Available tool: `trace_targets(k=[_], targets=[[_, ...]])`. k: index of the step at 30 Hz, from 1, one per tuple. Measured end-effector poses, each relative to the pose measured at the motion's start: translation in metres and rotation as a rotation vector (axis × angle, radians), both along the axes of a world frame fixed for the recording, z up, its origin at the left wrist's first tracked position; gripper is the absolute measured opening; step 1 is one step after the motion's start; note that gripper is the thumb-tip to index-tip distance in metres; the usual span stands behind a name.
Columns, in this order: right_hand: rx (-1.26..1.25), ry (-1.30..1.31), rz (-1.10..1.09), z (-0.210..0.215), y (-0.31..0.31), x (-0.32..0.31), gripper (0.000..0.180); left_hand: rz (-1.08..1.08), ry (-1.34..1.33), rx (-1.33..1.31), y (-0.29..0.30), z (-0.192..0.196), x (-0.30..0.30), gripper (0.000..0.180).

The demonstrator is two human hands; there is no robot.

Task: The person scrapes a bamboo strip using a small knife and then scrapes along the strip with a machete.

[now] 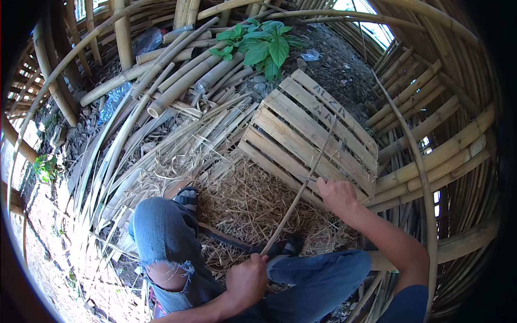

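Note:
A thin bamboo strip (pixel 301 188) runs from my lap up across the wooden pallet (pixel 285 134). My left hand (pixel 246 280) grips the strip's near end, low in the picture between my knees. My right hand (pixel 336 195) is closed on the same strip farther along, at the pallet's near edge. A dark blade-like tool (pixel 223 237) lies on the straw by my foot; I cannot tell whether my left hand also holds it. My knees in torn blue jeans (pixel 167 237) frame the hands.
Bamboo shavings and straw (pixel 247 207) cover the ground in front of me. Long bamboo poles (pixel 183 75) and split strips lie piled at the left and back. A curved bamboo lattice wall (pixel 441 156) rises on the right. A green plant (pixel 264 46) grows behind the pallet.

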State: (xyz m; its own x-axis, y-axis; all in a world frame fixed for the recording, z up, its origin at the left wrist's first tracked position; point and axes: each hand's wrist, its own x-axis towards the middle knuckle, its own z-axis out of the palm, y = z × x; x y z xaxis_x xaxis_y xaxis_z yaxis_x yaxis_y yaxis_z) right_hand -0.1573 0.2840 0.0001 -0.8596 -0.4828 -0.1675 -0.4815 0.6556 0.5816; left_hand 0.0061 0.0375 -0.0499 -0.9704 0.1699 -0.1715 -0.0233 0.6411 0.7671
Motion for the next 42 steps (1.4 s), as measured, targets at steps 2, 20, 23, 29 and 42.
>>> trace_targets(k=[2,20,23,29,42], targets=[[0.079,0.115,-0.077,0.000,0.014,-0.015,0.003,-0.011,0.015,0.006,-0.001,0.002,0.002,0.025],[-0.086,0.044,-0.120,-0.002,0.046,-0.033,0.009,-0.059,0.069,-0.025,0.000,0.004,0.001,0.025],[-0.134,0.036,-0.199,-0.017,0.014,-0.007,0.008,-0.043,0.066,-0.045,-0.002,0.003,0.001,0.026],[-0.111,0.192,-0.227,-0.019,0.041,-0.025,0.008,-0.043,0.121,-0.077,-0.001,0.001,0.001,0.025],[-0.001,0.254,-0.137,-0.024,0.026,-0.021,0.010,-0.026,0.091,-0.114,0.001,0.004,0.003,0.025]])
